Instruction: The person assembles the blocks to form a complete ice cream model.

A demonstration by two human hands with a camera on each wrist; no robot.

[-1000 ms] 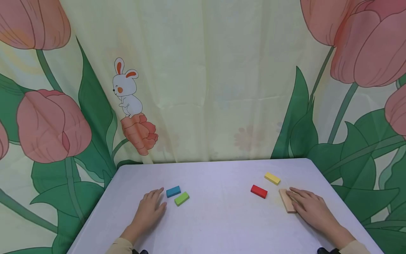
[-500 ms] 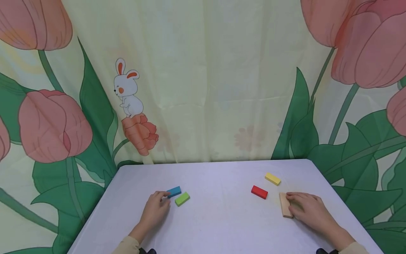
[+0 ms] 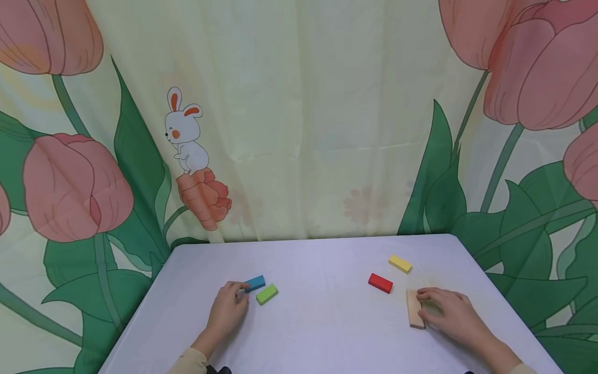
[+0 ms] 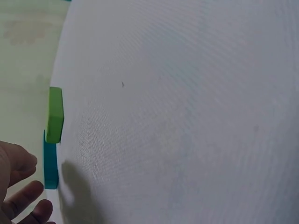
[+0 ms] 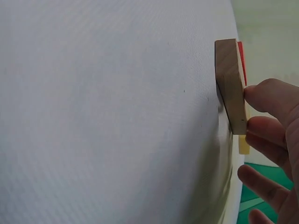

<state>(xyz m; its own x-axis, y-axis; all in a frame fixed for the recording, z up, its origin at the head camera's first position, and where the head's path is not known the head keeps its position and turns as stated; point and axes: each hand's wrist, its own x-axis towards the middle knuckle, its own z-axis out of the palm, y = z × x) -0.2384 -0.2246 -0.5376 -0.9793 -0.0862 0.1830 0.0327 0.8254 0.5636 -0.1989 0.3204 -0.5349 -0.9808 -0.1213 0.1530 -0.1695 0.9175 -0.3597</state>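
In the head view, my left hand [image 3: 228, 307] reaches to the left end of a blue block [image 3: 255, 283], its index fingertip overlapping that end. A light green block [image 3: 267, 294] lies just right of the blue block [image 4: 50, 163]. In the left wrist view the thumb and fingers are apart, with a gap between thumb and block. My right hand [image 3: 450, 311] holds a flat plain wooden block [image 3: 414, 310] at its right edge with thumb and index fingertips. In the right wrist view this wooden block [image 5: 230, 84] stands tilted over the cloth, shadow beneath it.
A red block [image 3: 380, 283] and a yellow block [image 3: 399, 264] lie beyond the wooden one. All are on a table with a white cloth [image 3: 317, 322]. A curtain [image 3: 303, 130] printed with tulips and a rabbit hangs right behind the table's far edge.
My left hand has moved right and forward to the blue block, its fingers bending. The wooden block has come nearer to me and slightly left with my right hand, turning a little more upright in view.
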